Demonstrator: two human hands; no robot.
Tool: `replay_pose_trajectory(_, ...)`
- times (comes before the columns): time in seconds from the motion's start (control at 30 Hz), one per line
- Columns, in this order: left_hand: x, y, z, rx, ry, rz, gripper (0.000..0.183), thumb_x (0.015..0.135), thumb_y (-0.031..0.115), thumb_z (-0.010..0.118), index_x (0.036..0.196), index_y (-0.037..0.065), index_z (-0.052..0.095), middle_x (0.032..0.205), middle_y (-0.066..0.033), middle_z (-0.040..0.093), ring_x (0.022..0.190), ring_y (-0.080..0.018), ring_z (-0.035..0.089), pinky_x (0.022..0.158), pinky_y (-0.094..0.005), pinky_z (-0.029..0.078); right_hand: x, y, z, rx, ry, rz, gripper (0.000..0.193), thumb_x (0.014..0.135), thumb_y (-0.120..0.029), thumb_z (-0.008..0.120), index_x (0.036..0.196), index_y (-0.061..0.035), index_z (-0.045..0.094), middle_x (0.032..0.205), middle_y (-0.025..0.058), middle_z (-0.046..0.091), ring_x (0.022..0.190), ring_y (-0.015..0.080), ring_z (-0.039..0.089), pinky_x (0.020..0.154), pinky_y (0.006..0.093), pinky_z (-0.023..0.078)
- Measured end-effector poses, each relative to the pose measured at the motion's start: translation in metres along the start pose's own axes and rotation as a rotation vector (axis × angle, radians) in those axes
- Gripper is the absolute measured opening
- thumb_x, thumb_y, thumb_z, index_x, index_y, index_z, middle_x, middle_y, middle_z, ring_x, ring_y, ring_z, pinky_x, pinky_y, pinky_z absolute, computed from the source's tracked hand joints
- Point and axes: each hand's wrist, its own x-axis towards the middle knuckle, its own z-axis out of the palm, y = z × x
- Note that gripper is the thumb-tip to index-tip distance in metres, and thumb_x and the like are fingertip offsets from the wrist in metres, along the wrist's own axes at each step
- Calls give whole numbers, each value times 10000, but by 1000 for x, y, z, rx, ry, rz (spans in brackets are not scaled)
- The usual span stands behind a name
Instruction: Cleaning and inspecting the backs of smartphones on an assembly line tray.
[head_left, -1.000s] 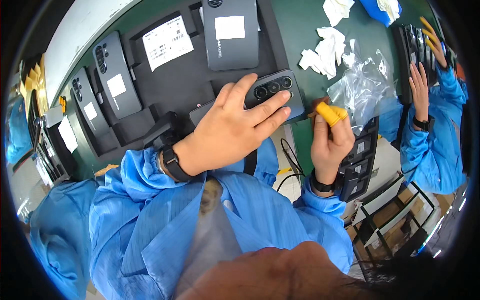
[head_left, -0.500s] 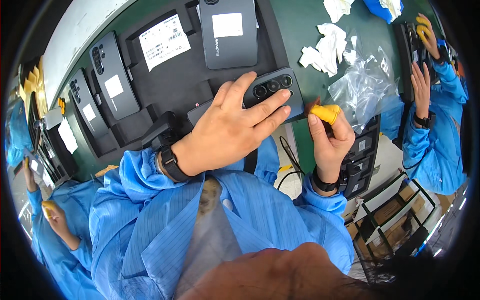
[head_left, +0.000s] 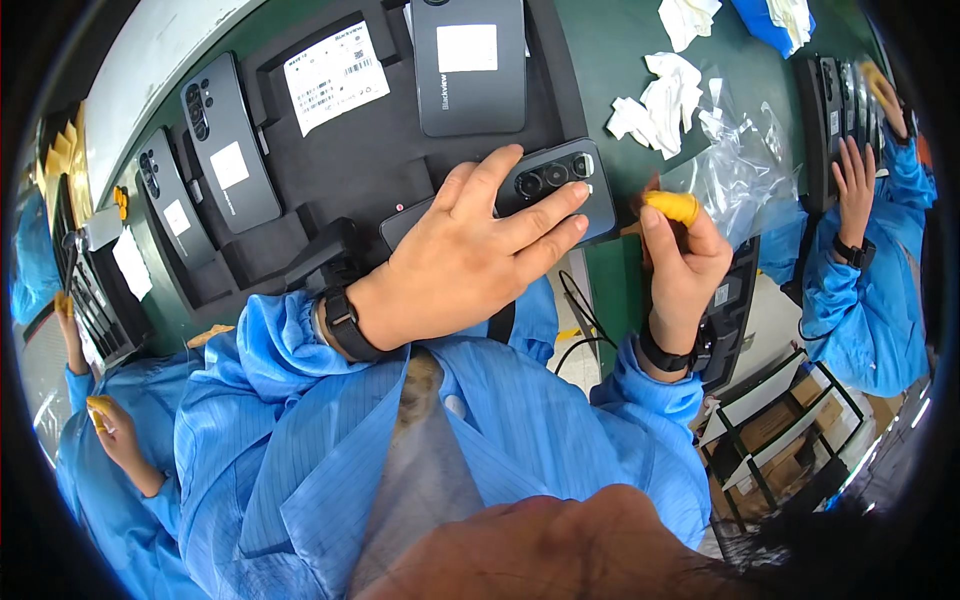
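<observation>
My left hand [head_left: 465, 245] lies across a dark grey phone [head_left: 598, 195], its fingers spread around the camera lenses and its thumb hidden. The phone rests back side up at the near right edge of a black tray [head_left: 330, 165]. To the right of the phone, my right hand [head_left: 685, 265] is raised with thumb and index finger pinched together. A yellow finger cot [head_left: 672, 207] covers one of its fingertips. Something reddish-brown shows behind that fingertip; I cannot make out what the pinch holds.
More phones [head_left: 230, 150] and a white label sheet [head_left: 335, 80] lie in the tray. Crumpled white cloths [head_left: 665, 105] and a clear plastic bag [head_left: 745, 150] are on the green table [head_left: 590, 60]. At right, a co-worker's hand [head_left: 853, 185] touches another tray; another person sits at left.
My right hand has drawn a little to the right, away from the phone. My left hand keeps its place on the phone. The right-hand co-worker's far hand has shifted right.
</observation>
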Motion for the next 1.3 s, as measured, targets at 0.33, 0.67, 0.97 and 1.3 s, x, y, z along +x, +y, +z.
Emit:
replay_pose_trajectory(0.33, 0, -1, 0, 1, 11, 0, 533, 706, 87, 726, 1228, 184, 679, 1464, 42, 508, 1192, -446, 493, 854, -502, 515, -1, 1, 0, 239, -154, 237, 81, 918, -19, 676, 990, 13, 656, 723, -8, 615, 532, 20, 475, 460, 183, 338)
replay_pose_trajectory(0.67, 1, -1, -2, 2, -14, 2, 529, 710, 84, 721, 1228, 184, 679, 1470, 38, 502, 1206, -439, 486, 864, -502, 512, 6, -5, 5, 379, -181, 233, 142, 909, 0, 666, 1045, 27, 632, 819, 32, 638, 539, 30, 484, 455, 172, 341)
replay_pose_trajectory(0.97, 1, -1, -2, -15, -8, 0, 536, 698, 79, 719, 1224, 175, 683, 1472, 40, 502, 1202, -441, 492, 874, -497, 510, 4, -3, -7, 180, -168, 219, 118, 926, -37, 679, 1020, 30, 651, 752, 14, 633, 539, 33, 506, 449, 183, 367)
replay_pose_trajectory(1.3, 1, -1, -4, -25, -26, -10, 552, 694, 84, 721, 1236, 182, 682, 1465, 43, 511, 1201, -446, 489, 883, -512, 509, 10, -6, -5, 188, -239, 284, 102, 918, -25, 682, 994, 36, 651, 723, 12, 620, 513, 40, 503, 443, 193, 375)
